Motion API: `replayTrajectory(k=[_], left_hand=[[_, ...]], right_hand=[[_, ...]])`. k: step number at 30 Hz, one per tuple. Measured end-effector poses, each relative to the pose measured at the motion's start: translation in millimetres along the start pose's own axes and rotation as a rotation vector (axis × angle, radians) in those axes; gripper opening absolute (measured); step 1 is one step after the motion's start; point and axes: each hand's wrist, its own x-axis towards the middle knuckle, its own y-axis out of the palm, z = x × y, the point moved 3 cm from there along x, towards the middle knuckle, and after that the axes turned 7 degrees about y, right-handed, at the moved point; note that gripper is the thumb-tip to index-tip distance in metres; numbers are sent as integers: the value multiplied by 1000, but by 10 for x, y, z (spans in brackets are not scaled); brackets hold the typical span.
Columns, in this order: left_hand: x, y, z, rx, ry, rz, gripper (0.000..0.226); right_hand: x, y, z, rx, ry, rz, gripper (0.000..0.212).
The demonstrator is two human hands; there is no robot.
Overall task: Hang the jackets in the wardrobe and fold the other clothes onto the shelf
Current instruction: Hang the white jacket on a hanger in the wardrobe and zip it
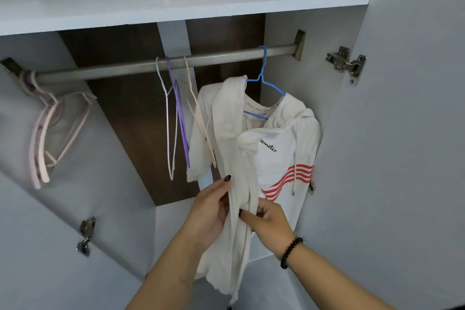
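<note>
Both hands were on the white zip hoodie point(281, 158), which hung on a blue wire hanger point(264, 83) at the right end of the wardrobe rail point(141, 68). Left hand point(211, 211) gripped the front edge of the jacket from the left, right hand point(270, 224) pinched the same edge just beside it. Few bare hangers point(176, 118) hung mid-rail, a pink bunch point(47, 133) sat far left. White shelf point(176, 5) ran above it all.

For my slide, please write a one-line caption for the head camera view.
Both hands, left and right, grip the front edges of a white jacket hanging on a blue hanger from the wardrobe rail.
</note>
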Motion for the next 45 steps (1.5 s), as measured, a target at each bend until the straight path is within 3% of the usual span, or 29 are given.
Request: replayTrajectory(k=[4, 7, 10, 12, 15, 18, 21, 24, 28, 30, 33, 37, 41, 45], left_hand=[[-285, -314, 211, 87, 46, -280, 20], [-573, -545, 581, 271, -115, -475, 35], [-819, -541, 880, 83, -391, -430, 58], [-927, -472, 959, -67, -444, -358, 67], [-978, -492, 1080, -39, -320, -350, 91], [-995, -455, 1055, 96, -132, -374, 115], [-992, -450, 1015, 252, 16, -398, 100], [-1031, -478, 1019, 406, 81, -424, 58], [-1045, -577, 1026, 534, 0, -532, 24], [-1032, -605, 1047, 501, -196, -503, 27], [-1059, -651, 1102, 205, -490, -407, 52], [-1027, -696, 1015, 34, -515, -248, 74], [-1144, -656, 957, 160, -624, -201, 55], [-1112, -826, 908, 88, -404, -465, 27]], right_hand=[[14, -45, 13, 14, 30, -2, 12], [67, -86, 52, 15, 37, -20, 9], [110, -94, 90, 3, 38, -20, 12], [115, -91, 106, 13, 37, -15, 16], [97, -115, 108, 43, 41, -32, 20], [46, -139, 152, 92, 69, -42, 10], [24, -156, 219, 145, 87, -57, 8], [6, -153, 279, 144, 91, -85, 8], [-6, -100, 276, 84, 100, -113, 16], [-17, -41, 250, 61, 112, -125, 21], [-66, 91, 224, 78, 129, -140, 19], [-139, 261, 235, 116, 152, -160, 25], [-202, 378, 300, 165, 138, -186, 23], [-285, 479, 312, 154, 130, -204, 19]])
